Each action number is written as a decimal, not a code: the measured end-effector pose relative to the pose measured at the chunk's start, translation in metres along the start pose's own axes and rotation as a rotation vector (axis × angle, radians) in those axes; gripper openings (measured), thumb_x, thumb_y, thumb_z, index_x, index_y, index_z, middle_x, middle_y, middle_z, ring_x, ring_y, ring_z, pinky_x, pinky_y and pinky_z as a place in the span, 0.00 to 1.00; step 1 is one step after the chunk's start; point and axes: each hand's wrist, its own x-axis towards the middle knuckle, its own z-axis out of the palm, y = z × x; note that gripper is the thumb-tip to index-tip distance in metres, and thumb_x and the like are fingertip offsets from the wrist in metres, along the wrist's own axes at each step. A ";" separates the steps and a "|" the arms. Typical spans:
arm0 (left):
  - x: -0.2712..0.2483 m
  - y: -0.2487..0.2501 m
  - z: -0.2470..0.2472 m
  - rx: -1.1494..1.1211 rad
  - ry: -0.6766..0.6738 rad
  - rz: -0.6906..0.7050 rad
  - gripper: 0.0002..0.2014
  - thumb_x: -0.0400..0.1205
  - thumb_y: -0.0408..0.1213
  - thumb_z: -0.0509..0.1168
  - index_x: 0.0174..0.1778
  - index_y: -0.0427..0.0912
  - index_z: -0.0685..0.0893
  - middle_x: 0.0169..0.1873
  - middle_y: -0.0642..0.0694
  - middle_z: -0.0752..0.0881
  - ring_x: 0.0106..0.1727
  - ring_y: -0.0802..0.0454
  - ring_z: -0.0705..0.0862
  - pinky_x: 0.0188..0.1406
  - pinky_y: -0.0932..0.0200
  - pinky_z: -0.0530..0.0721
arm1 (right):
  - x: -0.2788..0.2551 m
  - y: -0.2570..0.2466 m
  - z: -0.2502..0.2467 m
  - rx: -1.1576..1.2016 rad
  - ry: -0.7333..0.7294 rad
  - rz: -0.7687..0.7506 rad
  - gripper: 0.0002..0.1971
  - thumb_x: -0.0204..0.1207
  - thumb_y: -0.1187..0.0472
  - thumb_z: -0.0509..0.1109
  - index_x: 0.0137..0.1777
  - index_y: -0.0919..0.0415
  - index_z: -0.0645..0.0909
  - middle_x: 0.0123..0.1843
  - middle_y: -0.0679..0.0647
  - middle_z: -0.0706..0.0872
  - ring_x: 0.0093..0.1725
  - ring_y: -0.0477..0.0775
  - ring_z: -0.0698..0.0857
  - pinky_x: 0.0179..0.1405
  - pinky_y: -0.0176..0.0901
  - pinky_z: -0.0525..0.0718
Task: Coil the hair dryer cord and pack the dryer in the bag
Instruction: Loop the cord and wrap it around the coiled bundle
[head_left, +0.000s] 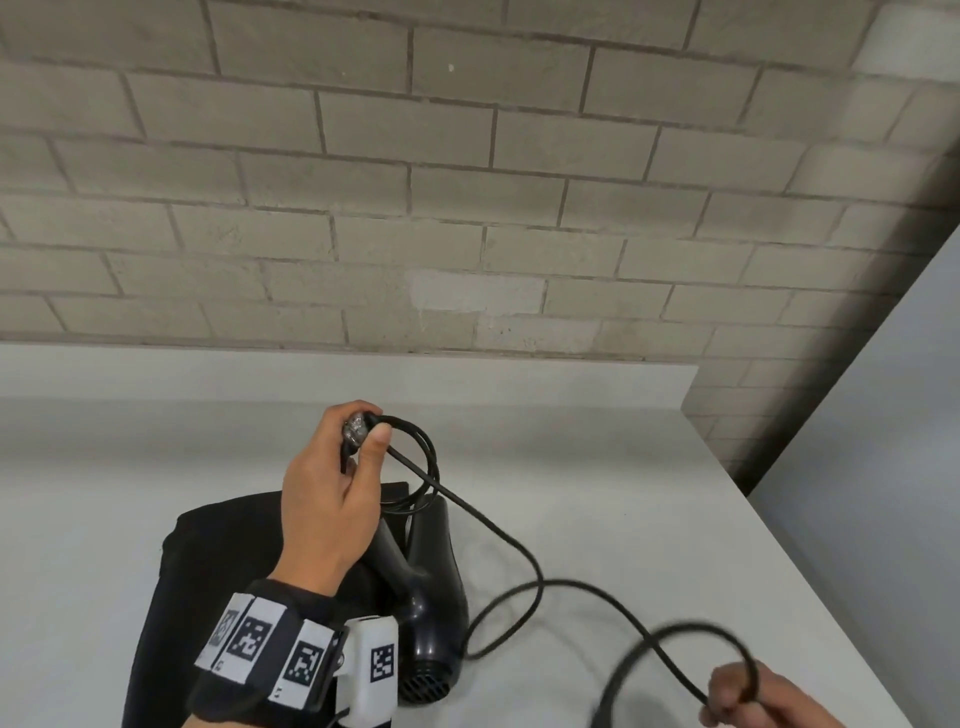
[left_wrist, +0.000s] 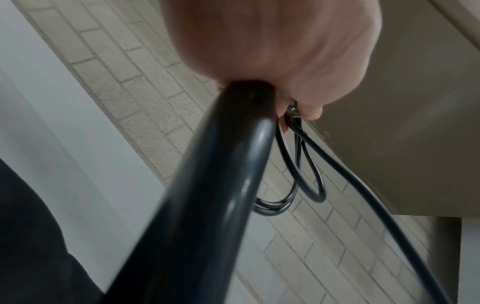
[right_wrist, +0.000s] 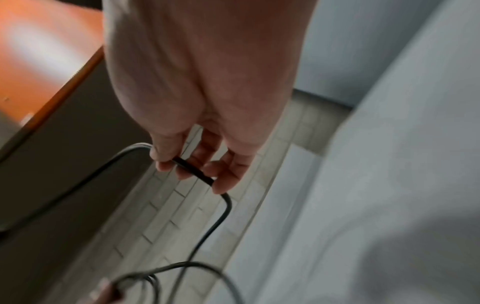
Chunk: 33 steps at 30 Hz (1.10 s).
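My left hand (head_left: 337, 488) grips the handle of the black hair dryer (head_left: 434, 587) and pins small loops of its black cord (head_left: 423, 457) against the handle end. The dryer hangs just above the black bag (head_left: 208, 587), its grille pointing toward me. In the left wrist view the handle (left_wrist: 207, 185) runs out of my left hand (left_wrist: 285, 51), and the cord loops (left_wrist: 298, 174) dangle beside it. The loose cord (head_left: 530, 587) swings right to my right hand (head_left: 748, 699), which pinches it at the lower right. In the right wrist view, my right hand's fingers (right_wrist: 226, 174) pinch the cord (right_wrist: 197, 172).
A grey table (head_left: 597, 493) carries the bag; its right edge runs diagonally down past my right hand. A grey brick wall (head_left: 415, 182) stands behind the table. A grey panel (head_left: 883, 467) lies to the right.
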 end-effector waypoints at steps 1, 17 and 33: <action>0.000 0.004 0.000 -0.019 -0.009 0.007 0.13 0.83 0.55 0.58 0.56 0.53 0.80 0.41 0.52 0.84 0.34 0.49 0.80 0.32 0.55 0.78 | 0.007 -0.009 0.004 0.066 0.036 0.147 0.06 0.77 0.50 0.69 0.40 0.39 0.86 0.41 0.42 0.87 0.34 0.36 0.86 0.39 0.22 0.81; -0.020 0.053 0.001 0.014 -0.208 0.107 0.13 0.83 0.60 0.57 0.56 0.61 0.78 0.24 0.46 0.80 0.23 0.47 0.77 0.28 0.45 0.79 | 0.061 -0.053 0.087 -0.386 0.063 -0.031 0.15 0.71 0.52 0.65 0.57 0.38 0.80 0.58 0.32 0.80 0.61 0.37 0.79 0.58 0.20 0.72; -0.036 0.061 0.002 0.051 -0.228 0.143 0.12 0.86 0.54 0.55 0.54 0.54 0.80 0.30 0.64 0.78 0.25 0.53 0.78 0.26 0.69 0.72 | 0.113 -0.123 0.100 -0.379 -0.009 -0.417 0.08 0.82 0.58 0.67 0.54 0.59 0.85 0.39 0.51 0.77 0.34 0.48 0.78 0.34 0.35 0.77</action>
